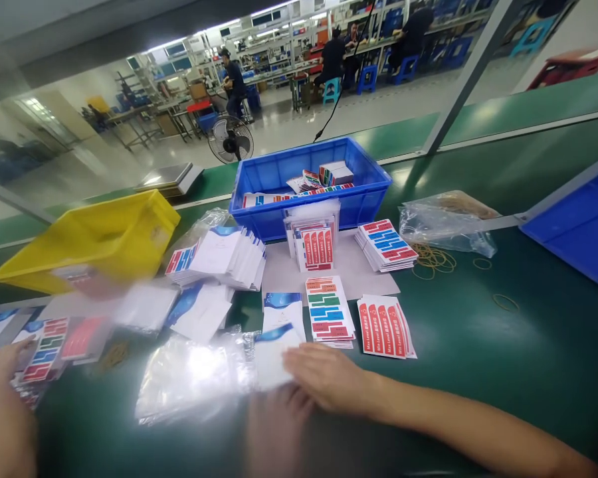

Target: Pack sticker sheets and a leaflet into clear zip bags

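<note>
My right hand (323, 378) reaches in from the right, its fingers closed on the edge of a white booklet (273, 362) with a blue wave print. Under it lies a skin-coloured smear that I cannot make out. At the far left, my left hand (2, 372), partly cut off, grips the edge of a clear bag of sticker sheets (47, 352). Clear plastic bags (194, 378) are spread left of my right hand. Beyond it are more booklets (282, 312), coloured sticker sheets (326, 312) and red-and-white label sheets (385, 325).
A blue bin (311, 209) with sticker sheets stands at the back; a yellow bin (114, 232) leans at left. Booklet stacks (219, 255) lie between. Rubber bands (436, 260) and a clear bag (448, 216) are at right, near another blue bin (578, 219). People sit far behind.
</note>
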The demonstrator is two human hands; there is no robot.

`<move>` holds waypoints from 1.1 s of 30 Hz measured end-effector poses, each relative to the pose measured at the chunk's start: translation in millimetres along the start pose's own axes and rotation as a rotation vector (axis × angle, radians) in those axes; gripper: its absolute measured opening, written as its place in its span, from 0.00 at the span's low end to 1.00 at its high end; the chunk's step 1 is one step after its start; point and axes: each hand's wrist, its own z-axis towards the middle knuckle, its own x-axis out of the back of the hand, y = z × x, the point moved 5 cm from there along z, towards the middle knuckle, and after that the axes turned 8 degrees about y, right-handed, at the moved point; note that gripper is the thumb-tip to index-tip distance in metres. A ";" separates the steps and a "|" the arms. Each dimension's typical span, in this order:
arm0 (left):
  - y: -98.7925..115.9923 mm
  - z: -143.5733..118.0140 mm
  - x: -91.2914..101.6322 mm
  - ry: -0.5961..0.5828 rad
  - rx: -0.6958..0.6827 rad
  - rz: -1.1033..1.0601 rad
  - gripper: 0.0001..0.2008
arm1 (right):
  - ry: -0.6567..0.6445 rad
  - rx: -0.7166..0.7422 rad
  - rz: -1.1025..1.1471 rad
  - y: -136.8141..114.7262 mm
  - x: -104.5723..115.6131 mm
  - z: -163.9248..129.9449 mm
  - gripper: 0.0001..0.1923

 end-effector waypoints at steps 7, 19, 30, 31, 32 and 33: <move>-2.0 -4.4 5.9 0.113 0.065 -0.049 0.22 | -0.017 -0.264 -0.090 36.1 43.1 -2.3 0.09; 2.5 -20.5 0.3 0.215 0.057 0.130 0.25 | -0.130 -0.570 -0.437 149.8 67.0 10.9 0.06; 14.7 -16.8 -14.0 0.214 -0.264 0.519 0.16 | -0.125 -0.624 -0.212 125.2 95.9 8.7 0.05; 15.2 -16.4 -14.3 0.221 -0.273 0.525 0.15 | -0.130 -0.619 -0.147 115.5 104.6 6.1 0.06; 14.7 -16.2 -14.9 0.225 -0.271 0.529 0.15 | -0.139 -0.615 -0.069 104.9 113.6 3.5 0.06; 13.0 -16.2 -16.2 0.225 -0.263 0.534 0.14 | -0.153 -0.610 0.034 93.4 121.9 1.1 0.07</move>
